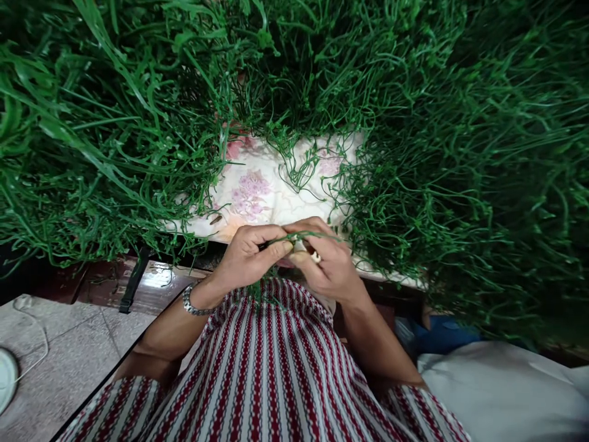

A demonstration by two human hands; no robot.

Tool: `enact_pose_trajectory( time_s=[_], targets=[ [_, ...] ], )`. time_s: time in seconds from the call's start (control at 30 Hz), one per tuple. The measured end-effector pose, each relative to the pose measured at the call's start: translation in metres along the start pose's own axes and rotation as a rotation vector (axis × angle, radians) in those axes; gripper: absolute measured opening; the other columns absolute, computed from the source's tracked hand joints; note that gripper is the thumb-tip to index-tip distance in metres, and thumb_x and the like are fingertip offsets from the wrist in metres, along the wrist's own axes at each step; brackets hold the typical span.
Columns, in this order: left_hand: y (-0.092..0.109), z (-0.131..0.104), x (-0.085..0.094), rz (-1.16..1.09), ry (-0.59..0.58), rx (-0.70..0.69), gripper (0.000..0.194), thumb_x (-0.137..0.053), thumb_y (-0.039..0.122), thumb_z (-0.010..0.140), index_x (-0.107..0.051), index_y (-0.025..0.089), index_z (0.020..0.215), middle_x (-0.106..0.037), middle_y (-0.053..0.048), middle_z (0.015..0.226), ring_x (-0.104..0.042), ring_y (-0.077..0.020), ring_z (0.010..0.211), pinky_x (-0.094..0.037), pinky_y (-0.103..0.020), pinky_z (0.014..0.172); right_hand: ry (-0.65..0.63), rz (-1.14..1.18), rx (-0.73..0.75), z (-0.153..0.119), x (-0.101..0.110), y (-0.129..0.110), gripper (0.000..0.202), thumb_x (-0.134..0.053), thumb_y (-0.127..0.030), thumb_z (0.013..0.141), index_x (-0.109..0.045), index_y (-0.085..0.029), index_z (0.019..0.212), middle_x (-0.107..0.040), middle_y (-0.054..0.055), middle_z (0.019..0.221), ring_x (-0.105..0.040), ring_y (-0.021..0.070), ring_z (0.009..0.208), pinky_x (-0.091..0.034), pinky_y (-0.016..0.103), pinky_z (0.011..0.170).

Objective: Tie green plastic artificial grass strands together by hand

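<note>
My left hand, with a metal watch band at the wrist, is closed in a pinch on a thin green stem. The stem runs across to my right hand, whose curled fingers also hold a small whitish piece; I cannot make out what that piece is. Both hands meet low over the near edge of a flowered cloth. Green strands hang below my hands onto the striped garment. The fingertips partly hide where the stem and the whitish piece meet.
Large heaps of thin green stems lie at the left, the back and the right. A few loose stems rest on the cloth. At lower right is a grey-white covered bulk; a white cord lies on the floor at left.
</note>
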State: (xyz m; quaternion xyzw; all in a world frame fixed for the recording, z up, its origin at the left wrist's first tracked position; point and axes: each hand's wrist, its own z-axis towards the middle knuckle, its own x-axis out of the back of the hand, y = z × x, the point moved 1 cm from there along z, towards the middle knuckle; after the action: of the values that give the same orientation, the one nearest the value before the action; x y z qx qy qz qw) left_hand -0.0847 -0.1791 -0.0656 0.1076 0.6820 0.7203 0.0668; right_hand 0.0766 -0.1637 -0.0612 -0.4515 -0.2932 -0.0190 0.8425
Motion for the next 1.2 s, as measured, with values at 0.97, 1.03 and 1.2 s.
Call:
enact_pose_trajectory(
  time_s=[0.97, 1.03, 1.2],
  targets=[
    [0.007, -0.012, 0.035, 0.011, -0.314, -0.076, 0.012, -0.058, 0.020, 0.077, -0.069, 0.018, 0.072, -0.066, -0.005, 0.063, -0.057, -0.0134, 0.053, -0.042, -0.025, 0.052, -0.524, 0.379, 0.078, 0.008, 0.021, 0.004, 0.023, -0.042, -0.029, 0.092, -0.059, -0.018, 0.080, -0.065, 0.005, 0.080, -0.059, 0.0124, 0.079, -0.044, 0.030, 0.077],
    [0.005, -0.010, 0.044, -0.049, 0.036, 0.003, 0.013, -0.064, 0.029, 0.074, -0.070, 0.018, 0.069, -0.065, -0.003, 0.061, -0.057, -0.0124, 0.053, -0.043, -0.023, 0.050, -0.406, 0.274, 0.059, 0.001, 0.021, -0.001, 0.016, -0.046, -0.022, 0.089, -0.059, -0.019, 0.082, -0.066, 0.004, 0.087, -0.058, 0.0139, 0.086, -0.041, 0.034, 0.086],
    [0.001, -0.007, 0.049, -0.169, 0.376, 0.013, 0.018, -0.067, 0.036, 0.071, -0.066, 0.019, 0.065, -0.056, 0.001, 0.053, -0.051, -0.0103, 0.044, -0.041, -0.022, 0.043, -0.799, 0.217, -0.282, -0.045, -0.042, 0.006, 0.019, -0.043, -0.014, 0.086, -0.059, -0.021, 0.094, -0.066, 0.002, 0.086, -0.059, 0.0127, 0.076, -0.045, 0.026, 0.072]
  ],
)
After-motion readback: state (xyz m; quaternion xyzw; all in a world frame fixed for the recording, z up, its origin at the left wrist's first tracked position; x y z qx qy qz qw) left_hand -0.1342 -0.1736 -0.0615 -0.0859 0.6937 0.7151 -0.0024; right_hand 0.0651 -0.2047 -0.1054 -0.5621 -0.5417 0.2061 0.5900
